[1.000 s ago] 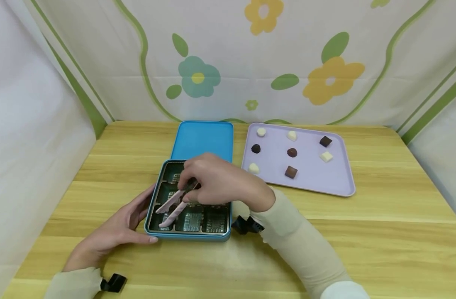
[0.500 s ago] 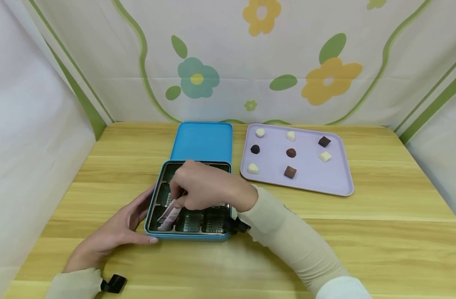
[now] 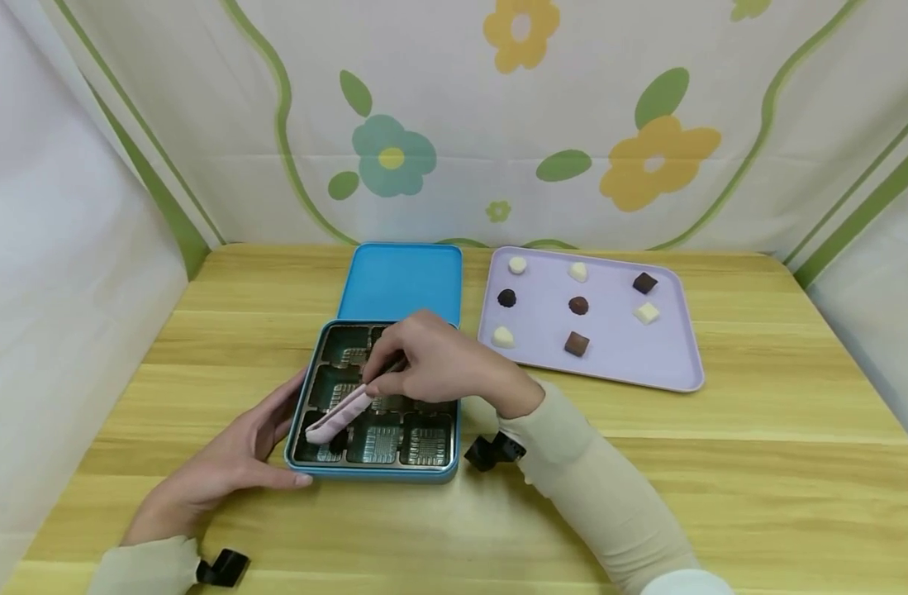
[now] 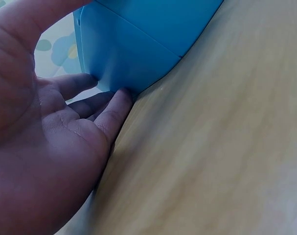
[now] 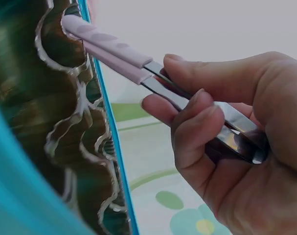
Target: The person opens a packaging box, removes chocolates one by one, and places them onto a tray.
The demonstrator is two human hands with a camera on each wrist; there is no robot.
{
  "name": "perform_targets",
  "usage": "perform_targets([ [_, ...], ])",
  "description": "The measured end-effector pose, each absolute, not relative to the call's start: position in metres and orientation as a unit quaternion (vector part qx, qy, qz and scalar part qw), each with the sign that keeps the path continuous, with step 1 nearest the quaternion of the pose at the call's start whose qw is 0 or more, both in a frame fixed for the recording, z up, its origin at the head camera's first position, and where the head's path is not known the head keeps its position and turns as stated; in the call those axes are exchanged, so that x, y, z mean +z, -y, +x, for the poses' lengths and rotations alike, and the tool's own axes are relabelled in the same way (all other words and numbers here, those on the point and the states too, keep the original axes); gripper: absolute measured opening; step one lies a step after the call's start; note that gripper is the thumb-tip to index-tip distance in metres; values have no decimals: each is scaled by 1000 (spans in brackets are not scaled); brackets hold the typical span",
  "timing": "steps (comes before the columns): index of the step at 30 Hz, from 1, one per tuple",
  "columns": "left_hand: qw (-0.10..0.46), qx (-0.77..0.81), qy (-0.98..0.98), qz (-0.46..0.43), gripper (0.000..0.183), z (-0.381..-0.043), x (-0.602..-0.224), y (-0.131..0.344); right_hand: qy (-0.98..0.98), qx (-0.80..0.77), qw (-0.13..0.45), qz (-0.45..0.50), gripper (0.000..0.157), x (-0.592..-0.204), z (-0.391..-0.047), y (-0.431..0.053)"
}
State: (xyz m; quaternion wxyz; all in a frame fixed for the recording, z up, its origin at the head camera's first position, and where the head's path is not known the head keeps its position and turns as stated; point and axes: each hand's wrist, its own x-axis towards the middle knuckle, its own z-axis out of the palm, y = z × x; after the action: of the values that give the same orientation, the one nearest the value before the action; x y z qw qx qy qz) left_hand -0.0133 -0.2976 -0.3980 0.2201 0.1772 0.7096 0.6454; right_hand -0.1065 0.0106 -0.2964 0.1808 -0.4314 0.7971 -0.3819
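My right hand [image 3: 439, 359] pinches pink-tipped metal tongs [image 3: 338, 417] between thumb and fingers, above the front-left compartment of a blue tin [image 3: 382, 473]. In the right wrist view the tongs' two pink tips [image 5: 106, 41] lie close together, and I see nothing between them. Below the tips a dark shape [image 3: 339, 441] shows in the compartment; whether it is a chocolate or a shadow I cannot tell. At the tin's front-left corner, my left hand [image 3: 234, 454] rests with its thumb along the front and fingertips touching the left side [image 4: 133, 54].
The tin's blue lid [image 3: 401, 281] lies folded back behind it. To the right a lilac tray [image 3: 632, 364] carries several white, brown and dark chocolates, among them a brown square one [image 3: 577, 344]. Behind the wooden table [image 3: 543, 512] hangs a flowered cloth [image 3: 468, 107].
The tongs' tips stood apart a second ago and are now together. My right hand dipped toward the front-left compartment, then drew back up to the right. My left hand stays in place.
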Motion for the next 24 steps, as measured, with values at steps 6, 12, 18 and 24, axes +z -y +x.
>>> perform_targets([
  [6, 221, 644, -710, 180, 120, -14, -397, 298, -811, -336, 150, -455, 7, -289, -107, -9],
  [12, 218, 641, -714, 179, 120, -13, -399, 298, -815, -215, 164, -513, 9, -267, -101, 15],
  [18, 222, 651, -703, 181, 121, -12, -404, 294, -804, -274, 196, -490, 12, -284, -105, 11],
  [24, 215, 659, -696, 187, 121, -14, -401, 297, -799, -329, 185, -468, 8, -289, -109, -1],
])
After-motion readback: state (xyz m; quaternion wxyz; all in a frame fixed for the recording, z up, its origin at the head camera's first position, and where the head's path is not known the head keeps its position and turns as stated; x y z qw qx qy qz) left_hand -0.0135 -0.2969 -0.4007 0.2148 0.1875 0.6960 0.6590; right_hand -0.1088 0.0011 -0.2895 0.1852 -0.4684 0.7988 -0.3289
